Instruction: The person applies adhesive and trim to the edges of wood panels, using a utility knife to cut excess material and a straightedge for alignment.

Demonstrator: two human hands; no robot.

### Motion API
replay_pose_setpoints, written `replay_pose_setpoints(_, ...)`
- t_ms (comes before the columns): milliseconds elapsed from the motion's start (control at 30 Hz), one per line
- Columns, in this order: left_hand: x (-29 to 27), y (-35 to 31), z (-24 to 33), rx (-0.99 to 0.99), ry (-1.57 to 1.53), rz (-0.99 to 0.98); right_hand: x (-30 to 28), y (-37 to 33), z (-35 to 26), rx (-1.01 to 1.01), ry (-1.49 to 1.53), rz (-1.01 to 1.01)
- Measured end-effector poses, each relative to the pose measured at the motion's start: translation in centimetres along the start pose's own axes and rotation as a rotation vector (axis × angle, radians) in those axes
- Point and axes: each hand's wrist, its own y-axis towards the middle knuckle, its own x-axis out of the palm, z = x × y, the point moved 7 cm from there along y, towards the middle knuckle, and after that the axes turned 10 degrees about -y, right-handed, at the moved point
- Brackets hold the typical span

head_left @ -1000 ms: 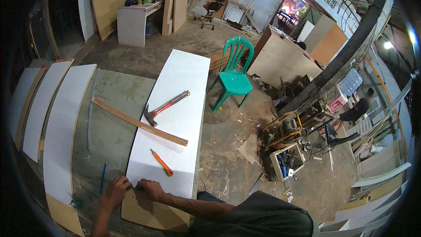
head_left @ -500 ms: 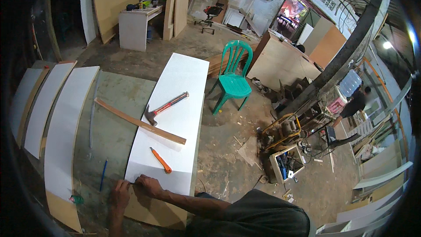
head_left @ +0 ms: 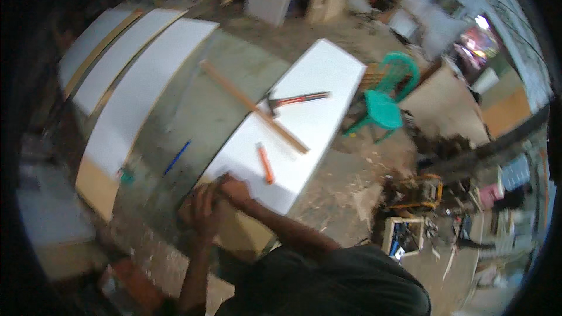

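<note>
My left hand (head_left: 202,213) and right hand (head_left: 234,189) are now meeting at the near corner of the white panel (head_left: 293,123); blur is hiding what my fingers grip. The orange pencil (head_left: 265,162) is lying just beyond them.

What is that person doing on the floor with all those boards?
The person is bent over a long white board lying on the workshop floor. Both the left hand and the right hand are pressed together at its near corner; the picture is too blurred to tell what they hold. On the board lie a hammer, a wooden strip and an orange tool. More white boards lie to the left, and a green chair stands beyond.
</note>
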Motion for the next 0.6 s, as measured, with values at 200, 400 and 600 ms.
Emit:
replay_pose_setpoints(200,0.5,-5.5,0.1,0.014,0.122,-0.073,-2.7,0.7,3.0,-0.345,0.074,-0.242)
replay_pose_setpoints(400,0.8,-4.9,-1.5,-0.001,0.105,-0.098,-16.6,2.0,5.8,0.076,1.227,0.465)
replay_pose_setpoints(600,1.7,0.7,-3.4,-0.008,0.185,-0.124,-12.4,-6.8,9.4,0.197,0.833,0.380)
